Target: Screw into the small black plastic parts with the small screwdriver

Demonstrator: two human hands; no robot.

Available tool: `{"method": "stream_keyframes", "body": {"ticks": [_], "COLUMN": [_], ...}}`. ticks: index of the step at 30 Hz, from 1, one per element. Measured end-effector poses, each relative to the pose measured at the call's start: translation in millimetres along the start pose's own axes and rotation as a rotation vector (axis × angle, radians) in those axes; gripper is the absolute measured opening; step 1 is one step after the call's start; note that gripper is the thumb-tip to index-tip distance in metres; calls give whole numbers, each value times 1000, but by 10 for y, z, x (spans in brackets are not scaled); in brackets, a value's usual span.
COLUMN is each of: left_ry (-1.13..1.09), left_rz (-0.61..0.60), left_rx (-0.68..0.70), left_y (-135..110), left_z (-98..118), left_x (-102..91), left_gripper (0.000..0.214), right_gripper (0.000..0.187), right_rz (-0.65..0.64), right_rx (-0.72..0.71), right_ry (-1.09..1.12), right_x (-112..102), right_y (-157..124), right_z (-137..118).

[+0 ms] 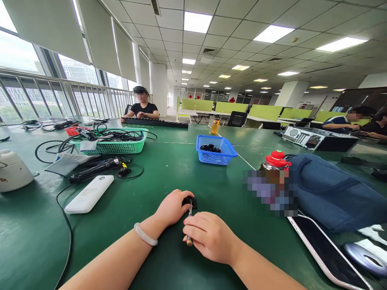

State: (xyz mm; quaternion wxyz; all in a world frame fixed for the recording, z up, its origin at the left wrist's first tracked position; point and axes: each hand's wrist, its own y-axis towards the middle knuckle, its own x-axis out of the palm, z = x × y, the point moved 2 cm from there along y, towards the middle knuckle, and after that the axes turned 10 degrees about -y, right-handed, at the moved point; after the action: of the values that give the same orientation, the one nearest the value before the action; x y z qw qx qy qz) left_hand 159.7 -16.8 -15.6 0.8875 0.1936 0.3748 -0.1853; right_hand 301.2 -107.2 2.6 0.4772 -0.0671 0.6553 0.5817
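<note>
Pinching a small black piece [194, 202] between thumb and fingers, your left hand [173, 206] steadies it on the green table [169, 169], straight ahead of you. Your right hand [210, 235] has its fingers curled round the handle of a slim screwdriver-like tool [190, 241], its thin shaft pointing away from you and its tip at the piece; whether the tip is seated in it, you cannot tell from here, as your fingers hide the spot.

By the look of it, you are partway through the work on this one piece: tool and piece are brought together, but nothing shows as finished on it, and how far it has got is too small to read.

Beyond your hands stands a blue basket [215, 158] with a heap of black parts [211, 148] in it. Those may be done or waiting; their condition is unclear. Farther left, a green basket [121, 148] holds tangled cables [119, 135], apparently outside your present step, as does the white power bank [90, 195] nearer your left arm.
</note>
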Motion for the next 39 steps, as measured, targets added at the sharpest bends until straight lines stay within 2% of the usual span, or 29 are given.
{"method": "stream_keyframes", "body": {"ticks": [8, 17, 29, 35, 39], "left_ry": [-7, -10, -4, -15, -14], "left_rz": [12, 1, 2, 2, 3], "left_rx": [-11, -27, 4, 5, 0], "left_y": [8, 10, 6, 11, 9], "left_z": [-21, -1, -23, -37, -34], "left_x": [6, -5, 6, 7, 7], "left_gripper": [36, 34, 35, 36, 34], "right_gripper": [18, 19, 27, 25, 16], "right_rz": [-44, -26, 95, 1, -105], "right_rx": [-7, -10, 32, 20, -27], "right_ry": [-29, -47, -24, -32, -54], "right_x": [3, -38, -115, -54, -3], "right_y": [-3, 21, 36, 28, 25], "right_z": [-15, -36, -11, -10, -47]}}
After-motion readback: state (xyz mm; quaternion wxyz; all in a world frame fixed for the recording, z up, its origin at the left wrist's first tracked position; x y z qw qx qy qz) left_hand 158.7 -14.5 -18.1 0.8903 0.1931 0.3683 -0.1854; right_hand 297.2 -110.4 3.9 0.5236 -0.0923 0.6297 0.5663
